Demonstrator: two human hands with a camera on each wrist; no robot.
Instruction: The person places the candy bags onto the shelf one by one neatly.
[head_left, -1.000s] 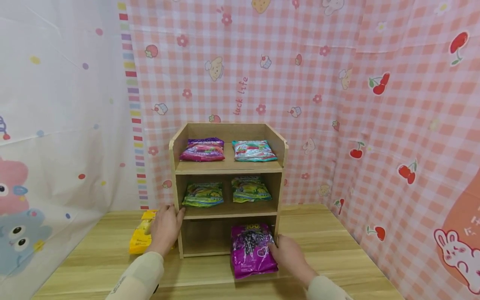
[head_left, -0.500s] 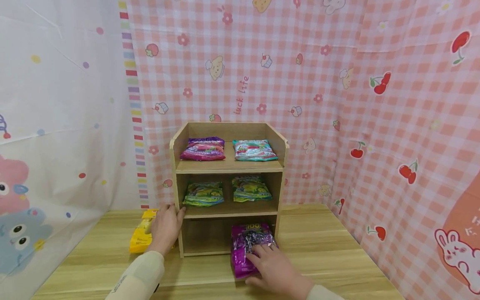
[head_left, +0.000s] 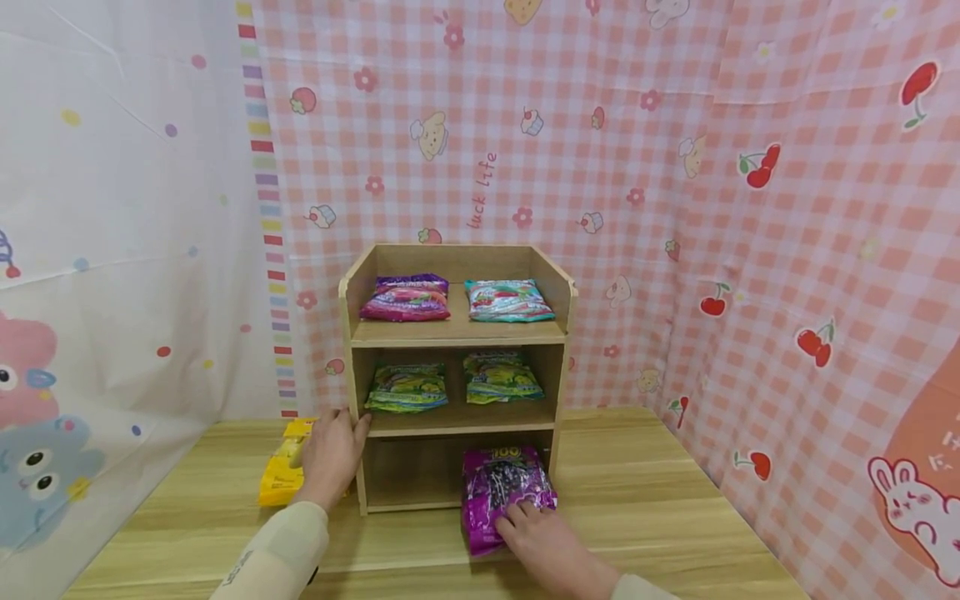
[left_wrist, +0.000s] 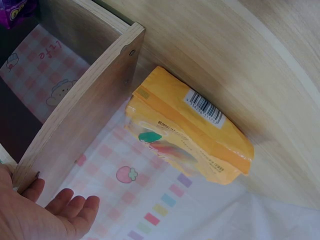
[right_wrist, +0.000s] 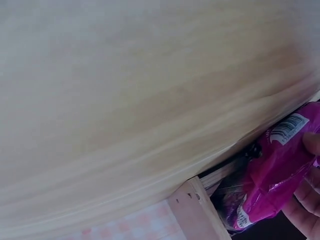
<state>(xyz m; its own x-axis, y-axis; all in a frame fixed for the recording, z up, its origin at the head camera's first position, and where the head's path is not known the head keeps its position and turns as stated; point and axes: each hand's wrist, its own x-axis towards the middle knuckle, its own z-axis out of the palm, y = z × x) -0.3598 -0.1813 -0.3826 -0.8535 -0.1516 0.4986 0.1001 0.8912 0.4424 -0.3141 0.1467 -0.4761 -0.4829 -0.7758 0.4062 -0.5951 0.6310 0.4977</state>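
A small three-level wooden shelf (head_left: 457, 342) stands on the table. At its left side panel, my left hand (head_left: 333, 454) holds the edge, thumb at the front and fingers along the outside. A yellow candy bag (left_wrist: 190, 130) with a barcode lies just outside that panel, partly behind the left hand in the head view. My right hand (head_left: 543, 537) grips the lower front end of a purple candy bag (head_left: 495, 492) with grapes printed on it. In the right wrist view, thumb and fingers lie on opposite sides of the bag. Its back end reaches into the bottom compartment's right half; its front sticks out.
On the top level lie a purple-pink candy bag (head_left: 406, 300) and a turquoise-white one (head_left: 510, 302). The middle level bears two green bags, left (head_left: 407, 389) and right (head_left: 501, 379). A pink checked curtain (head_left: 480, 125) hangs behind; a white curtain (head_left: 135, 208) hangs at the left.
My right hand has moved from the purple bag's right edge onto its front, then down to grip its lower end. The left hand and shelf have stayed put.
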